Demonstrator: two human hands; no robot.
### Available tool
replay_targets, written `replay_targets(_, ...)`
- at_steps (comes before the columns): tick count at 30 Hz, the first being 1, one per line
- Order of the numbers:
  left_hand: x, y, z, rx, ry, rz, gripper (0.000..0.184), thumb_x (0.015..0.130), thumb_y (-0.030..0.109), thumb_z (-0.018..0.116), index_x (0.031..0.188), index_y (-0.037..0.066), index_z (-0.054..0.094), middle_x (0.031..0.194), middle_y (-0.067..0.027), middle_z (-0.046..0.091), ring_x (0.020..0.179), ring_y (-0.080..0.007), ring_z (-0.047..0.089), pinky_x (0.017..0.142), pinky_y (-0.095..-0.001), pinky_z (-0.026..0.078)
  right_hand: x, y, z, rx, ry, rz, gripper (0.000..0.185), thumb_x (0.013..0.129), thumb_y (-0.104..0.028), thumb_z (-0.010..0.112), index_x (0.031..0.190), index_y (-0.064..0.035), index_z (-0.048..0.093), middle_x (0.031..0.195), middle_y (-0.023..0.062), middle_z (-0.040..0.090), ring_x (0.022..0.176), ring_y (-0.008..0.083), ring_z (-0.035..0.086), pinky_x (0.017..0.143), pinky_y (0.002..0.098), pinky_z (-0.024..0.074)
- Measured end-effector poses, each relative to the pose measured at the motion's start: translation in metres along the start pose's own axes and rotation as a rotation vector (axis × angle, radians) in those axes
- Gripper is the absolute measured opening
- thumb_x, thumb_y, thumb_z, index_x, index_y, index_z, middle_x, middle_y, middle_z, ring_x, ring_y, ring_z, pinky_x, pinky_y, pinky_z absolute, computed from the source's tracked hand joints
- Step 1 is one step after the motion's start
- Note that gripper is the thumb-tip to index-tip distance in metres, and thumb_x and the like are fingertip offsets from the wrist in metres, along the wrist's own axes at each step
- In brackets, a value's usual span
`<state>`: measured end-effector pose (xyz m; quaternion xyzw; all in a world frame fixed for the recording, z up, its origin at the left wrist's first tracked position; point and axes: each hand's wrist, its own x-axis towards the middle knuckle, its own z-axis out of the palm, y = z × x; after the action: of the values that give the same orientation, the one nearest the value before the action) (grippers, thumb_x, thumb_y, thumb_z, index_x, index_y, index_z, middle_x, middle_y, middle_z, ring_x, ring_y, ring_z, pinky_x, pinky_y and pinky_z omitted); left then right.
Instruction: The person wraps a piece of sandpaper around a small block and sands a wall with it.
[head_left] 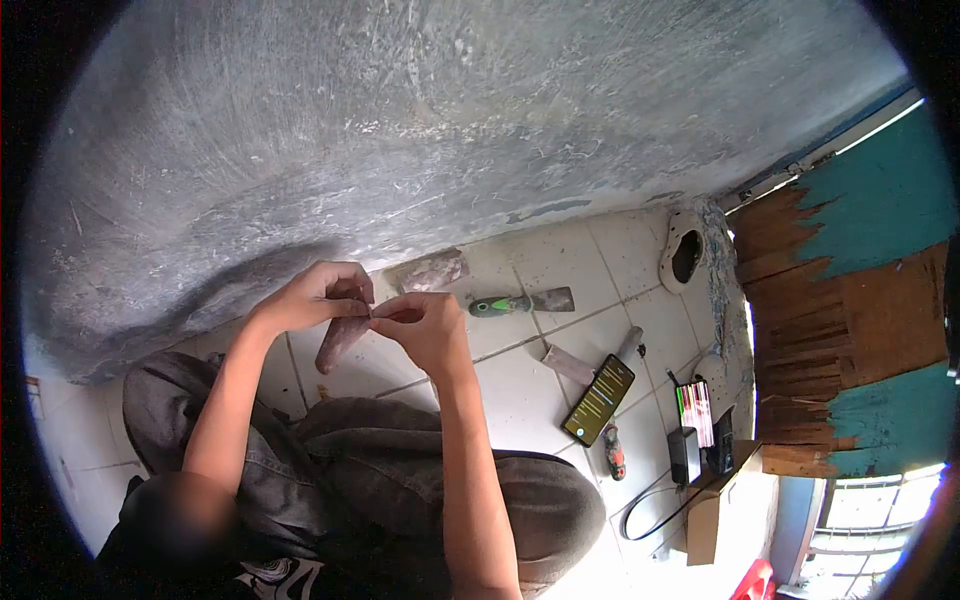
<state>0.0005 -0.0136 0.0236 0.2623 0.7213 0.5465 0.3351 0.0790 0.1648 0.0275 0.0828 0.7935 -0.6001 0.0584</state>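
My left hand (322,300) and my right hand (428,328) meet close to the grey wall, with fingertips pinched together. Between them is a reddish-brown piece of sandpaper (342,345), its folded or curled part hanging down below my left fingers. Both hands are closed on its upper edge, which my fingers partly hide. Another worn sandpaper piece (432,270) lies on the floor behind my right hand, at the foot of the wall. To the right of that hand rests a putty knife (522,302) with a black and green handle.
On the white tiled floor (490,370) lie a phone (600,398), a red-handled tool (614,455), and a clog (683,256) by the wall corner. Further right are a black adapter (685,455) with a cable, a cardboard box (715,510) and a splintered door (850,320).
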Motion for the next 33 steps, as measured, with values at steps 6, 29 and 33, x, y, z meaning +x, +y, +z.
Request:
replay_targets(6,0.0,0.003,0.006,-0.019,0.041,-0.008,0.019,0.083,0.006,0.061,0.096,0.005,0.047,0.079,-0.0039,0.063,0.078,-0.0105,0.057,0.071,-0.0262,0.044,-0.002,0.002,0.004,-0.011,0.108,-0.116,0.017,0.065,-0.013,0.073,0.079,-0.0032,0.071,0.073,0.014,0.067,0.067,0.0227,0.067,0.064,0.0301,0.0508)
replay_targets(29,0.01,-0.007,0.02,-0.125,0.135,-0.002,0.012,0.083,0.009,0.063,0.092,0.004,0.056,0.085,-0.0056,0.065,0.085,-0.0137,0.061,0.078,-0.0292,0.046,0.0,0.001,0.004,-0.274,0.316,0.035,0.011,0.075,-0.016,0.065,0.079,-0.0083,0.071,0.076,0.0171,0.064,0.073,0.0364,0.062,0.066,0.0399,0.0492)
replay_targets(33,0.009,-0.008,0.011,0.007,0.105,-0.004,0.009,0.083,0.008,0.063,0.087,0.003,0.056,0.082,-0.0045,0.064,0.082,-0.0127,0.06,0.076,-0.029,0.046,-0.001,0.001,0.001,-0.162,0.21,0.032,0.011,0.075,-0.016,0.064,0.08,-0.0083,0.071,0.076,0.0171,0.065,0.073,0.0357,0.063,0.067,0.0395,0.0494)
